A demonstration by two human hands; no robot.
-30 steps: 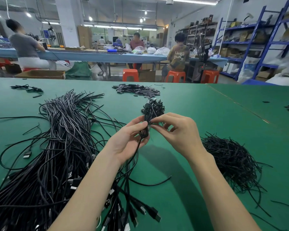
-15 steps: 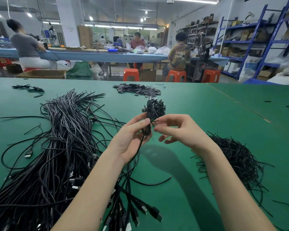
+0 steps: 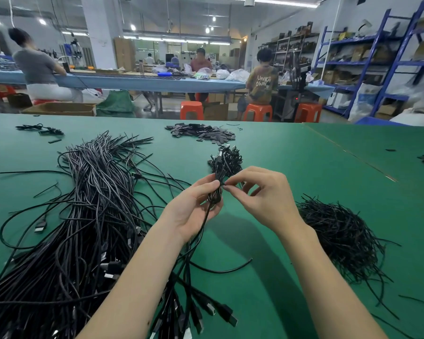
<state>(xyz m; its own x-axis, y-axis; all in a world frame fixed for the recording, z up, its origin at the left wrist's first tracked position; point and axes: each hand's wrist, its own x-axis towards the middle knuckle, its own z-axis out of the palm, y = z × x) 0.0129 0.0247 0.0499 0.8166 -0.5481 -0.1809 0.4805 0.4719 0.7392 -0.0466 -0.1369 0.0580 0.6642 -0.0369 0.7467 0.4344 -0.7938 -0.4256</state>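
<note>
1. Work in hand: tying a coil (image 3: 215,195) of thin black cable with a black tie (image 3: 222,184). The coil is held up off the desk (image 3: 304,172), over its middle, between both hands.
2. Left hand (image 3: 194,211): fingers curled round the coil's lower half, thumb pressed on its front just under the tie. The cable's loose tail hangs from the palm toward the near edge.
3. Right hand (image 3: 264,199): thumb and forefinger tips pinch the tie end right at the coil. The other fingers are loosely curled and hold nothing.
4. Coil handling, as a judgement: light, soft and springy. The loops would likely spread if the left grip slackens. Best held across the waist where the strands bunch, not by the plug ends. The jacket looks smooth, so a firm thumb press helps.
5. Tie handling, as a judgement: thin, bendable and easy to drop. Take it by the ends, close to the coil, and twist.
6. Can't tell if the twist is closed; the tie is mostly hidden by fingertips.
7. Rest:
   - cable heap (image 3: 83,216), left side down to the near-left corner
   - tie pile (image 3: 335,231), toward the right edge
   - tied coils (image 3: 228,159), just beyond the hands
   - black pieces (image 3: 201,133), flat, near the far edge
</note>
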